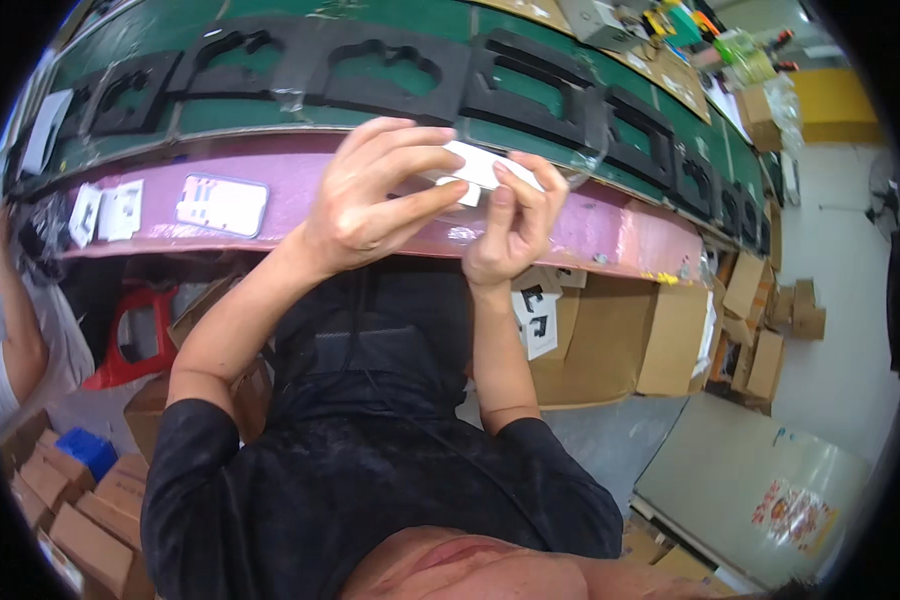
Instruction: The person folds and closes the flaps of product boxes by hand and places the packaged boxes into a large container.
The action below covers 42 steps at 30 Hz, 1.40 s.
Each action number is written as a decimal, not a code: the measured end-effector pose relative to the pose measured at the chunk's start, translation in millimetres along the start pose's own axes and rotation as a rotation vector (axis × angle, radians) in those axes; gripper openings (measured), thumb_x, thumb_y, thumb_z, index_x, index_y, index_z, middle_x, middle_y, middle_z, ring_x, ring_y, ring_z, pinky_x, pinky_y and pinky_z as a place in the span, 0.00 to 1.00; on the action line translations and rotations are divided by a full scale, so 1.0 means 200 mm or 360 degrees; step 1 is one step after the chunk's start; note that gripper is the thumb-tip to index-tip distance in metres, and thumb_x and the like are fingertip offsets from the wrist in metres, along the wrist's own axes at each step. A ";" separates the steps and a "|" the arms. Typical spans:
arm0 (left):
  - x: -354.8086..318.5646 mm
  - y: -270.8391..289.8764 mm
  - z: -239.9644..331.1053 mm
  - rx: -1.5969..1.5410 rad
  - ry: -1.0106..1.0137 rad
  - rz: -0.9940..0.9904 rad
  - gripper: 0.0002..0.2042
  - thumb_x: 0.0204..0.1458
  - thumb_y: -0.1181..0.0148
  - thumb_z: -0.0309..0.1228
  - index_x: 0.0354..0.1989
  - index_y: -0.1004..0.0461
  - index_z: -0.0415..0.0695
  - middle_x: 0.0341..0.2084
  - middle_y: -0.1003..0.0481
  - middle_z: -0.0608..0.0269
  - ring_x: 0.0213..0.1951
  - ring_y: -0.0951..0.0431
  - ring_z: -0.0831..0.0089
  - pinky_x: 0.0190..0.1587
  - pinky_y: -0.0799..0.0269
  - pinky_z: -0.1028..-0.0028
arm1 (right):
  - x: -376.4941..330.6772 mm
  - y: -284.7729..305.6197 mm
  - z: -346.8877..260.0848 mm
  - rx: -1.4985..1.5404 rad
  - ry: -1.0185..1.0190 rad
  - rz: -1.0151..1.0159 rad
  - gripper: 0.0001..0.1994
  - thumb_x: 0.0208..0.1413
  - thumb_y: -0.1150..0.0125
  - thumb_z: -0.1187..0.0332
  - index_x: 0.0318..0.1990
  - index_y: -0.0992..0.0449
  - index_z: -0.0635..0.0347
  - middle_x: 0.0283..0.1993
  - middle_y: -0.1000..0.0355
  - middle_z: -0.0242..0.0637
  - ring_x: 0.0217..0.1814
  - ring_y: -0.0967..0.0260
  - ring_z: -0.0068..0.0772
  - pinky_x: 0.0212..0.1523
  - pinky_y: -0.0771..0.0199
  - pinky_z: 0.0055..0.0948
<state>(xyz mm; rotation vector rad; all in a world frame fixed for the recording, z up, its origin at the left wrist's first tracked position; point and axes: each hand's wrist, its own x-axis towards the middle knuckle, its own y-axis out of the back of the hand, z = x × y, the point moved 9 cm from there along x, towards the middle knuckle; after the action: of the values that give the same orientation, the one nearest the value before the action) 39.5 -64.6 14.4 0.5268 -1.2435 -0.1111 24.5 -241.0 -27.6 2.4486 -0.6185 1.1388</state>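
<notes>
A small white box (477, 163), with a white flap at its lower left side, is held up over the pink ledge. My left hand (370, 195) grips its left end with thumb and fingers. My right hand (518, 215) has its fingers curled round the right end, with the thumb bent up against the near side. What lies inside the box, if anything, cannot be made out. Below my right forearm stands an open cardboard carton (610, 335), with flat white printed packs (540, 320) in it.
Black foam frames (390, 78) line the green conveyor (300, 118) beyond the pink ledge (590, 235). A phone-shaped item (222, 205) and white printed pieces (120, 210) lie at left. A co-worker's arm (20, 300) shows by a red stool (135, 340). Cartons (90, 540) are stacked lower left.
</notes>
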 end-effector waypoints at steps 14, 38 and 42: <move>0.07 -0.06 -0.05 0.0151 0.0159 -0.0066 0.16 0.51 0.29 0.32 0.49 0.14 0.46 0.45 0.18 0.63 0.45 0.18 0.63 0.52 0.23 0.60 | -0.03 0.02 0.05 0.0023 -0.0034 0.0009 0.10 0.76 0.44 0.71 0.51 0.17 0.66 0.60 0.29 0.48 0.61 0.27 0.38 0.60 0.25 0.37; 0.01 -0.01 -0.10 0.0043 0.0218 0.0002 0.18 0.51 0.25 0.40 0.49 0.13 0.48 0.39 0.17 0.64 0.39 0.18 0.66 0.40 0.24 0.64 | -0.03 0.01 0.06 0.0041 -0.0003 -0.0026 0.11 0.77 0.44 0.66 0.50 0.18 0.63 0.59 0.29 0.48 0.64 0.28 0.45 0.64 0.27 0.44; 0.01 0.04 -0.09 -0.0090 0.0299 0.0051 0.15 0.52 0.26 0.33 0.49 0.13 0.46 0.43 0.16 0.61 0.44 0.16 0.61 0.46 0.21 0.63 | -0.04 0.01 0.05 0.0052 0.0025 -0.0027 0.11 0.77 0.43 0.66 0.50 0.18 0.63 0.58 0.29 0.48 0.63 0.28 0.45 0.64 0.28 0.44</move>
<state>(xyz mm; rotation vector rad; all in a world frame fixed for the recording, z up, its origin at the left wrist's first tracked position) 55.7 -52.5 14.6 0.4575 -1.0617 -0.0682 25.4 -244.9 -39.3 2.4651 -0.5777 1.1688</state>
